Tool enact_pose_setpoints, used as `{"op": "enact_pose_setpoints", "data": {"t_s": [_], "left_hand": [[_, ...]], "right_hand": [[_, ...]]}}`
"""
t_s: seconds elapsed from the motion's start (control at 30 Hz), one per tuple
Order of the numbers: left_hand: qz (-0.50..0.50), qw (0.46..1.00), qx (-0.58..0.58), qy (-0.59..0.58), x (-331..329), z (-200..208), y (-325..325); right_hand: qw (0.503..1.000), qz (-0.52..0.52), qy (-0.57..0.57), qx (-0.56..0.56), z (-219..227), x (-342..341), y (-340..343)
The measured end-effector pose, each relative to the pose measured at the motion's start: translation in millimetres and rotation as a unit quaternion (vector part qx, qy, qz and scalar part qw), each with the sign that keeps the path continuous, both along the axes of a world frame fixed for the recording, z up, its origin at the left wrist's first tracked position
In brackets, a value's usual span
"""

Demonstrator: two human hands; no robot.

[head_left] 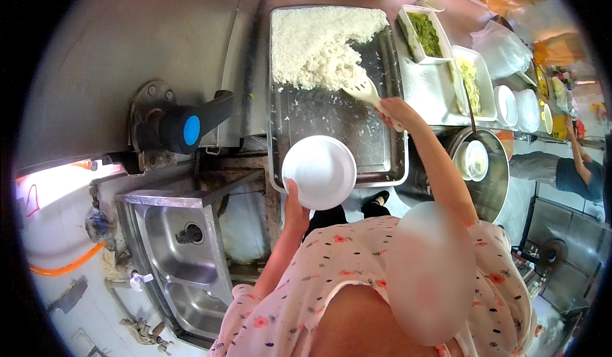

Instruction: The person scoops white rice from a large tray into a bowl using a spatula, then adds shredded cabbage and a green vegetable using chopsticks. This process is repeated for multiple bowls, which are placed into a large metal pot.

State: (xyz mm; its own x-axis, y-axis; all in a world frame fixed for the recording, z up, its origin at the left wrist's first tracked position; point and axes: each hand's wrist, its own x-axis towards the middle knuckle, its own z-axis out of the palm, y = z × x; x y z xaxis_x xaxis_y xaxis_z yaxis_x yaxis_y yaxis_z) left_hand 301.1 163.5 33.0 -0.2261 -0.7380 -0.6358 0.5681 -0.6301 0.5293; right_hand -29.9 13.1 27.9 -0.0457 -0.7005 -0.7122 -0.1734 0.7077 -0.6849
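Cooked white rice fills the far part of a large metal tray, with loose grains scattered over its bare near half. My right hand is closed round the handle of a pale rice paddle, whose slotted head touches the near edge of the rice. My left hand grips a white bowl by its near left side, above the tray's near left corner. The bowl's inside looks bare. Most of the left fingers are hidden beneath the bowl.
Right of the tray stand a container of chopped greens, one of pale shreds and stacked white bowls. A big metal pot sits nearer. At left are a sink and a black handle. Another person works far right.
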Motion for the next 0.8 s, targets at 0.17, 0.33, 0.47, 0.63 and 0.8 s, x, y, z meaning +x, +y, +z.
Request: {"op": "enact_pose_setpoints", "data": {"t_s": [0.17,0.33,0.47,0.63,0.8], "left_hand": [[0.041,0.998,-0.044,-0.017,-3,-8,-20],[0.097,0.994,-0.025,-0.047,-15,2,-50],[0.090,0.994,-0.058,-0.011,-28,-9,-82],[0.083,0.993,-0.027,-0.075,-64,6,-136],[0.037,0.996,-0.060,-0.051,-96,12,-175]], "right_hand": [[0.986,-0.119,-0.095,-0.074,-43,37,-47],[0.976,-0.146,-0.103,-0.122,-47,41,-44],[0.977,-0.125,-0.054,-0.165,-12,43,-38],[0.978,0.000,0.060,-0.198,58,37,-19],[0.789,0.156,0.428,-0.413,84,41,10]]}}
